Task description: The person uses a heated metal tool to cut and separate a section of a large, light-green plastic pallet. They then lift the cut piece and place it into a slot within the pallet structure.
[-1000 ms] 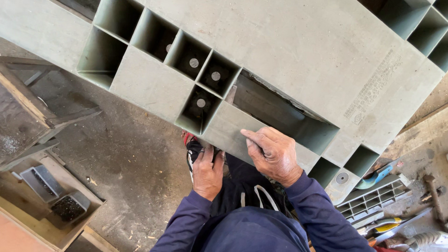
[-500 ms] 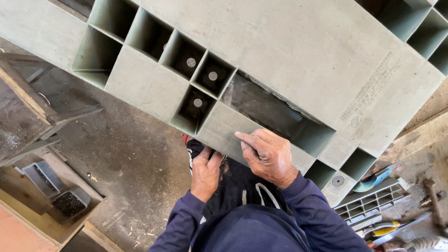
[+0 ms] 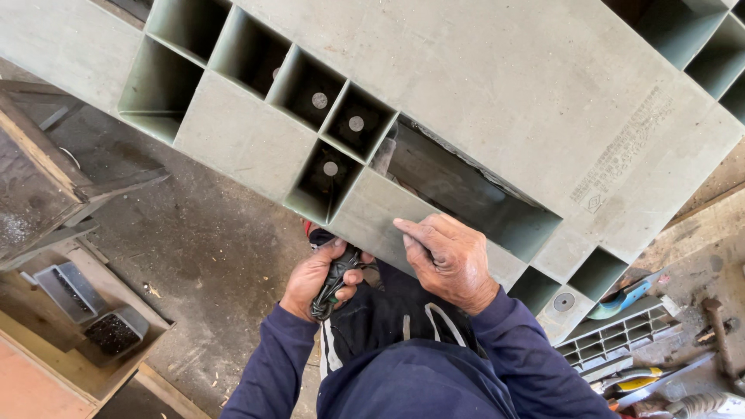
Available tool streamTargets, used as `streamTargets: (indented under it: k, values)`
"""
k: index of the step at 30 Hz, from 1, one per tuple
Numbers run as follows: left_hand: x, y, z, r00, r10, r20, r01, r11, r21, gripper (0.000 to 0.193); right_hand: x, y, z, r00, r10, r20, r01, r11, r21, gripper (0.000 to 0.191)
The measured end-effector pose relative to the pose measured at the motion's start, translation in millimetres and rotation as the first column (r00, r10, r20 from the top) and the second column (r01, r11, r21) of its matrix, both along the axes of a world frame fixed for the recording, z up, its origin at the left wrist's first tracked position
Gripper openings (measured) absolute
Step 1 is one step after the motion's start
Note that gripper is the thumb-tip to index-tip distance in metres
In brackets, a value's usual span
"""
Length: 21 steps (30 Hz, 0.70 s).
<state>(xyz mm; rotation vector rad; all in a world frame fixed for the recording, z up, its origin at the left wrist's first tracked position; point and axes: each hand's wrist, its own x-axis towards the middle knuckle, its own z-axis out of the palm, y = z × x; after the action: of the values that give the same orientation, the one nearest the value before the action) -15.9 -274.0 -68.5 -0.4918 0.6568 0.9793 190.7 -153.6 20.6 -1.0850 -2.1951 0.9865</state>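
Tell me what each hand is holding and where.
Left hand grips a dark tool handle around its middle; right hand presses flat on the grey plastic pallet, holding nothing.

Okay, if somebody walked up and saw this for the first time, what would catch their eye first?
First, the big grey-green plastic pallet filling the upper half of the view, tilted, its open square cells showing round metal fasteners. Next, the right hand pressed flat on the pallet's lower edge, and beside it the left hand clutching a dark tool handle under that edge. At lower right, loose hand tools lie scattered.
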Motion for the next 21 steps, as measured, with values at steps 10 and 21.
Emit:
streamTargets:
  k: [10,21]
  values:
    - [3,-4,17,0.967,-0.061,-0.248,0.065,0.998,0.008,0.033,-1,-1,-2,1.0,-0.017,0.003,0.017,1.0,0.0,0.027]
    - [35,-26,30,0.659,-0.178,-0.73,0.155,0.983,-0.099,0.044,-1,-1,-2,1.0,-0.029,0.0,0.029,1.0,-0.01,0.027]
